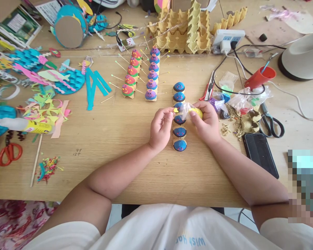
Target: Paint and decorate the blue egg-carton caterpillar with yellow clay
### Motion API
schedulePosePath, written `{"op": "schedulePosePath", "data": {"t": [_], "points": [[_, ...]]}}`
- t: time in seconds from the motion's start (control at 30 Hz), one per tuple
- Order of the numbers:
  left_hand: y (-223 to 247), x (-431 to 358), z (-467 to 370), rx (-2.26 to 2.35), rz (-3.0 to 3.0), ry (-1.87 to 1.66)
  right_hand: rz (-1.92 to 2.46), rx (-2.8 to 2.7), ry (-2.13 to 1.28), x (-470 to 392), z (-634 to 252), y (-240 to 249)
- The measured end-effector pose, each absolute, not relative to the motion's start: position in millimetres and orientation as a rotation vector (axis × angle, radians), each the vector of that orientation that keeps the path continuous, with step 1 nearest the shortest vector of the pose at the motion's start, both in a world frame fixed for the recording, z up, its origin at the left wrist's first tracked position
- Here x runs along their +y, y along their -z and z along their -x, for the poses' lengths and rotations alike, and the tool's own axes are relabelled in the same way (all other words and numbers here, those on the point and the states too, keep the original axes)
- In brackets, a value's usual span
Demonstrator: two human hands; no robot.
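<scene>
My left hand [161,126] pinches a small bit of yellow clay [175,110] between thumb and fingertips. In my right hand [207,121] is a clear plastic bag with a yellow lump of clay [197,111] inside; its loose end [185,109] points toward my left hand. Below both hands stands a row of blue-painted egg-carton cups [179,132] with small faces, its middle partly covered by the bag. To the left stand a purple row [152,75] and a red-and-green row [130,80], both with thin stalks sticking out.
Egg cartons [169,41] and a power strip [228,36] lie at the back. On the right are a red cup [261,77], black scissors [271,125], a red cutter [208,86] and a phone [261,154]. Paper scraps, a glue bottle [28,125] and orange scissors [9,153] lie left.
</scene>
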State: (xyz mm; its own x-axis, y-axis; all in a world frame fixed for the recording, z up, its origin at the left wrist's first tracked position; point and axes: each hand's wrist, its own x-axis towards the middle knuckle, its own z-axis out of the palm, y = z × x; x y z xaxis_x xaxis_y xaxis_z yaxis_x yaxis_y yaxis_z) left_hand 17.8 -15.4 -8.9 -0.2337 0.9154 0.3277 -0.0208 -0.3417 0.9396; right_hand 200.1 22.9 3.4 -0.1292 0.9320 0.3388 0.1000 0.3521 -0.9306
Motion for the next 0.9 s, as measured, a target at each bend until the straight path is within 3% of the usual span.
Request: {"op": "schedulePosePath", "data": {"t": [0.4, 0.9], "points": [[12.2, -19.7, -19.0, 1.040, -1.663, -1.684, 0.897, -1.604, -0.883, 19.7, -195.1, -6.8], [12.3, -18.3, -20.2, 1.044, -1.659, -1.710, 0.928, -1.590, -0.850, 18.0, -194.9, -5.7]]}}
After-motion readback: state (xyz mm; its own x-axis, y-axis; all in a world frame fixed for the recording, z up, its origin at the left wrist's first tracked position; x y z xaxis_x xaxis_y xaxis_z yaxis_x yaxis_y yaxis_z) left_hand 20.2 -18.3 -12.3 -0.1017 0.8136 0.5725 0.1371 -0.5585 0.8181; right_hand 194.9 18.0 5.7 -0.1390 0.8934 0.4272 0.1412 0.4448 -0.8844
